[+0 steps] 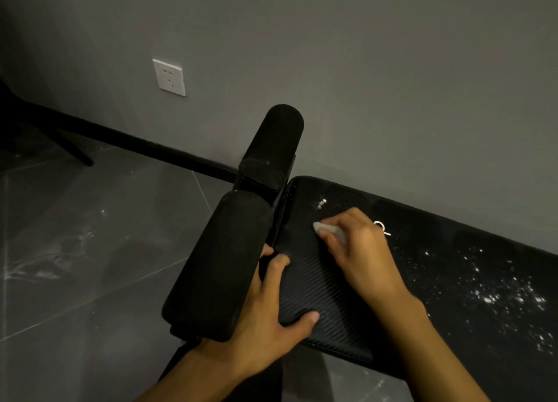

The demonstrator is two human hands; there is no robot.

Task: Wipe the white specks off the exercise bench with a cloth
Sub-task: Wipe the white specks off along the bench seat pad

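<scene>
The black exercise bench (320, 293) runs from the centre to the right edge, its ribbed pad facing up. My right hand (359, 244) presses a small white cloth (324, 228) onto the pad near its left end. A small cluster of white specks (320, 203) lies just beyond the cloth. Many more white specks (495, 296) are scattered over the right part of the pad. My left hand (268, 308) grips the bench's left end, thumb on top of the pad and fingers down in the gap beside the foam roller.
Two black foam rollers (217, 265) (274, 141) stand at the bench's left end. A grey wall with a white socket (169, 77) is close behind. The grey tiled floor (78, 250) shows pale smears. A dark chair leg (72, 147) is at far left.
</scene>
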